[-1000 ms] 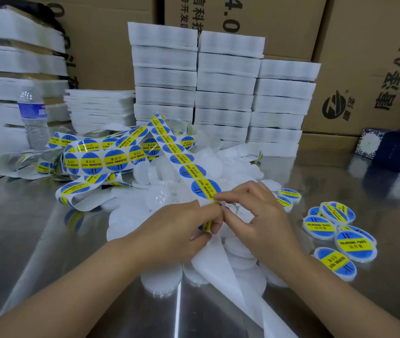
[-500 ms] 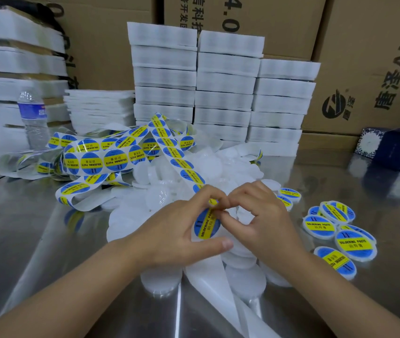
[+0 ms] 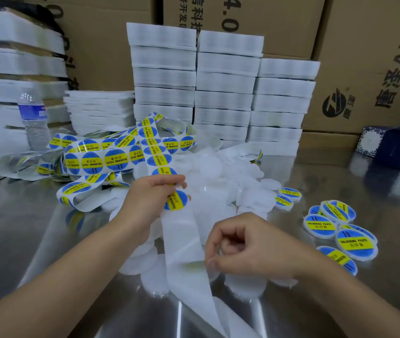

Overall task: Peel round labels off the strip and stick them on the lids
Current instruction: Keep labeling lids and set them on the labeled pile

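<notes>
On the shiny steel table (image 3: 47,240), near the heap of frosted plastic lids (image 3: 218,172), the waxy strip (image 3: 184,235) runs between both hands. The left hand (image 3: 150,198) grips it mid-scene, fingers curled, and the right hand (image 3: 250,245), curled nearer, seems to pinch its bare edge. Best hold it taut and lift the glossy round label (image 3: 177,202) by its rim, unwrinkled.

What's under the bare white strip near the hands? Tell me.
Plain white lids poke out from both sides of the strip, lying on the steel table. How many lie directly beneath is hidden.
</notes>
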{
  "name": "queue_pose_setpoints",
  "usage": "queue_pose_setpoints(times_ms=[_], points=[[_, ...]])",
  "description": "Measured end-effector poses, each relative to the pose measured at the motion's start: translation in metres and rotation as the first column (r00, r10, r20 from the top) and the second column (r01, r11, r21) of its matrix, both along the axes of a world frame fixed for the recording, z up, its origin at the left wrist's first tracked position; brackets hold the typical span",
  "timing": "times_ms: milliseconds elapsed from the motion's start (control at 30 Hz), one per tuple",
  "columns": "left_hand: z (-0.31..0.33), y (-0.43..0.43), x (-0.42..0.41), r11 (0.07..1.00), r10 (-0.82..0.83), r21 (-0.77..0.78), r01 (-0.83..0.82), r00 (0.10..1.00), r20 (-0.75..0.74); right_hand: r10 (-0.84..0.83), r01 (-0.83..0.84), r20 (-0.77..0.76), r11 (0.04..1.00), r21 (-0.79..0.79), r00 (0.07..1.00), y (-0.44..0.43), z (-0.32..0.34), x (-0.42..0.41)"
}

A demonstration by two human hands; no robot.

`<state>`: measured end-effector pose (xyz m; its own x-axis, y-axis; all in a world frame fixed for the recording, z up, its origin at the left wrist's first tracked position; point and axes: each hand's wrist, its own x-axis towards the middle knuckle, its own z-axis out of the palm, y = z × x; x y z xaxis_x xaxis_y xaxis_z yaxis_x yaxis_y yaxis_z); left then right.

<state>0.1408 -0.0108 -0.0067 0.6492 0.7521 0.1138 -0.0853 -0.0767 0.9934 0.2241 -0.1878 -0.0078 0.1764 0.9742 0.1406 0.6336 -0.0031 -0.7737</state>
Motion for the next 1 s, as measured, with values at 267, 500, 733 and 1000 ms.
queue_pose_setpoints(times_ms=[267,500,733,1000], points=[[0.001,-0.008,-0.003,0.984,-0.178,-0.009,0.179,0.983,0.040,0.032,0.191,-0.666,0.947,0.260,0.745,-0.009,0.018,0.038],[-0.006,-0.034,-0.009,0.883,-0.437,0.180,0.434,0.899,-0.023,-0.484,0.674,-0.625,0.732,0.095,0.613,-0.005,0.008,0.068],[-0.017,-0.052,-0.018,0.756,-0.579,0.261,0.600,0.799,-0.160,-0.719,0.723,-0.086,0.688,0.054,0.690,-0.006,-0.003,0.071],[-0.027,-0.069,-0.039,0.625,-0.658,0.304,0.719,0.695,-0.290,-0.620,0.646,0.300,0.763,0.016,0.725,0.002,-0.018,0.061]])
